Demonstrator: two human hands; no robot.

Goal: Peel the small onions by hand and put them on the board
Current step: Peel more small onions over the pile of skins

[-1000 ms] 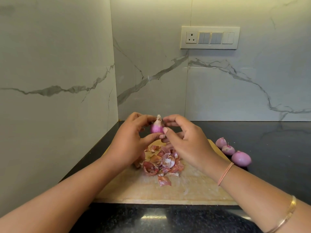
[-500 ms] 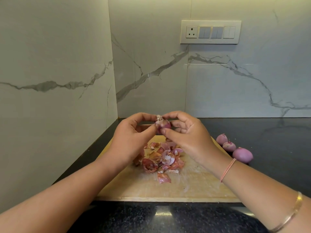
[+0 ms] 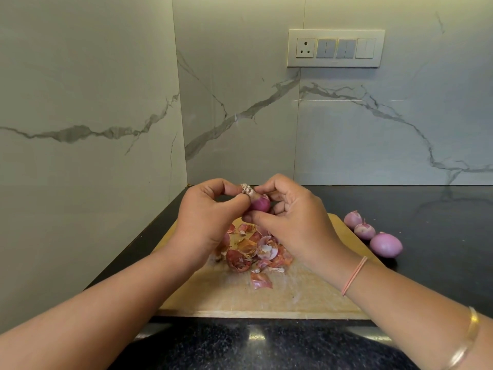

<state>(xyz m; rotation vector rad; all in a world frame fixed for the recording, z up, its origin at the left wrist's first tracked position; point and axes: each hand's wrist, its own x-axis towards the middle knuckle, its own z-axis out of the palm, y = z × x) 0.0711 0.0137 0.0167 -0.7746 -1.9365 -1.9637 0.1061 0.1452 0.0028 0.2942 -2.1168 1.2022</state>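
Observation:
A small purple onion (image 3: 260,204) with a dry papery tip is held in the air above the far end of the wooden board (image 3: 266,297). My left hand (image 3: 205,217) pinches its dry tip between thumb and forefinger. My right hand (image 3: 290,222) grips the onion's body with thumb and curled fingers. A heap of loose onion skins (image 3: 256,252) lies on the board under my hands. Three small onions (image 3: 368,232) sit in a row on the black counter, right of the board.
The board lies on a black stone counter (image 3: 440,222) in a corner of marble-patterned walls. A switch panel (image 3: 335,48) is on the back wall. The left wall (image 3: 88,156) runs close beside the board's left edge.
The onion has tilted from upright to lying with its tip to the left. My left fingers have shifted up onto the dry tip, and my right hand now wraps the body.

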